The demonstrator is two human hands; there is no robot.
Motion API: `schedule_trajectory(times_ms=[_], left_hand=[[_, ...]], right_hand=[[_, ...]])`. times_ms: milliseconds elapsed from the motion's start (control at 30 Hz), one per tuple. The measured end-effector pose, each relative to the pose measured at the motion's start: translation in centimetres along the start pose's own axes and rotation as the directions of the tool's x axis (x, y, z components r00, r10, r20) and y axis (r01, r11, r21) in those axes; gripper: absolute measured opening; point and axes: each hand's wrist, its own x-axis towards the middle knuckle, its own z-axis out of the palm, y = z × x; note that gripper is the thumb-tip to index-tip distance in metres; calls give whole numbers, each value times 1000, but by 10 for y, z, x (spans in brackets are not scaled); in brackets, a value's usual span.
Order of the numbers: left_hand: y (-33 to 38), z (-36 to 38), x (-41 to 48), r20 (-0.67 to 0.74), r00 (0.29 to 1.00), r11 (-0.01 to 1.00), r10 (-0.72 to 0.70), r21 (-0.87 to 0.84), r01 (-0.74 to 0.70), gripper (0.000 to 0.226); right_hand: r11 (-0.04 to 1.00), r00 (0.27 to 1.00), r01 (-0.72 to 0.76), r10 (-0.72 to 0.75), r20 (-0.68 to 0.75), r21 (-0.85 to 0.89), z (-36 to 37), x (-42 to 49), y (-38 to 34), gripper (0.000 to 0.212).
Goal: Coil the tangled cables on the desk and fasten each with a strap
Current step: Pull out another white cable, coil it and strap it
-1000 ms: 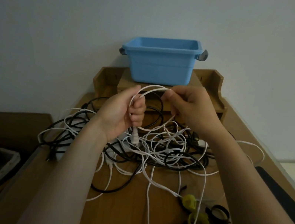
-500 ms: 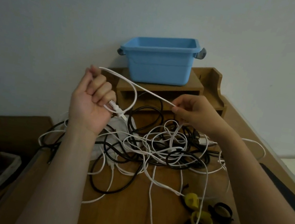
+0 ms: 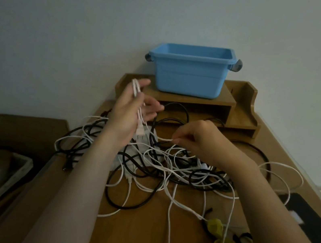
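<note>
Lower than before, the right hand (image 3: 200,143) pinches the white cable (image 3: 165,140) in front of the blue bin (image 3: 189,71); the left hand (image 3: 131,114), fingers spread, carries loops. Better to lay equal turns, untwisted.

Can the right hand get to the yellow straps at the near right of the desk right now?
Probably yes. The looped yellow straps lie uncovered beside the right forearm, crossed only by a thin white cable. The right hand pinches white cable, so it must let go first.
</note>
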Motion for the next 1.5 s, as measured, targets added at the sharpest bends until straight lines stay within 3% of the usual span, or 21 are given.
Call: schedule_trajectory(times_ms=[67,133,234,300,434,501,601,667,768,901,1001,1068,1168,1268,1402,1502], left_hand=[[1,4,-4,143,989,958,-22,285,-20,31],[3,8,-8,280,957,895,-80,442,-54,31],[5,15,-11,425,890,866,-162,494,-78,28],[5,19,-12,427,886,837,-180,540,-90,33],[5,18,-12,404,901,856,-157,511,-80,43],[4,12,-10,406,900,910,-162,413,-22,42],[5,0,-4,334,935,992,-117,-7,127,46],[9,-11,3,253,964,926,-77,-340,163,46],[14,-23,9,130,991,771,-45,-626,117,46],[8,-28,12,2,997,601,-84,-797,52,43],[2,-26,13,-45,994,573,-102,-819,22,30],[2,-23,12,-72,991,635,-116,-772,18,21],[5,-15,7,-74,992,805,-106,-592,42,21],[9,-3,-1,22,998,936,-65,-344,69,24],[8,12,-7,202,977,998,-66,-5,69,28],[6,19,-11,329,937,927,-119,376,-15,24]], right_hand=[[997,997,73,-73,4,12,-1,1,-6,14],[990,991,125,-121,-64,66,-3,-1,-10,11],[977,972,68,-18,-236,203,-7,-3,-9,3],[960,947,15,76,-312,279,-7,-3,-7,9],[956,950,-15,105,-295,292,-14,-6,-1,19],[946,982,-46,102,-161,320,-18,-8,3,16],[973,990,-141,136,39,182,-14,-9,16,12],[979,979,-179,166,122,101,-7,-9,26,9],[961,975,-210,193,108,181,-2,-10,36,6],[952,969,-248,242,58,179,-4,-7,42,6],[947,960,-276,281,-5,166,-4,-6,42,7],[954,960,-254,269,-74,160,-6,-7,39,8],[969,960,-220,235,-153,109,-7,-7,33,10],[985,979,-170,166,-119,-22,-6,-4,21,13],[993,998,-54,57,26,-101,-5,-2,1,14],[999,999,30,-29,28,-40,-7,-3,-4,10]])
